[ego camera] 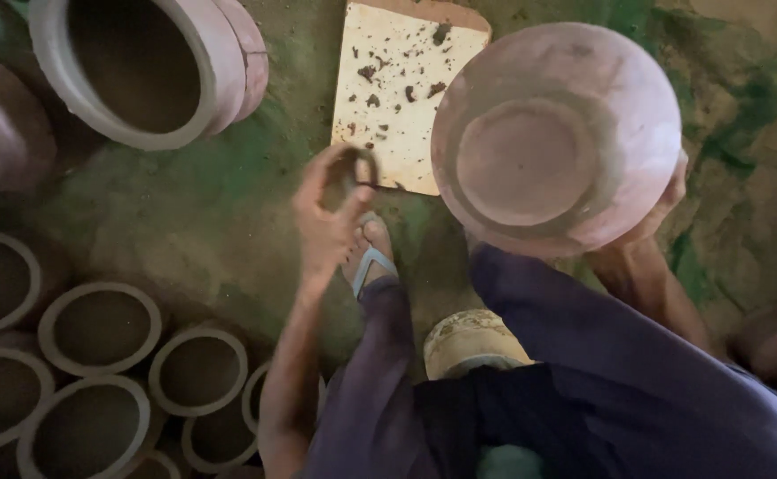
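My right hand grips a round, pinkish unfired clay pot from behind, its base turned toward me; only the fingers show past the pot's right edge. My left hand hangs lower at centre, fingers pinched on a small dark ring-shaped tool. It hovers over my foot in a blue sandal and the near corner of a pale wooden board speckled with clay crumbs.
Several open-mouthed clay pots stand packed at lower left. A large pot lies on its side at upper left. A small rounded clay lump sits between my legs. The floor is earthen with green patches.
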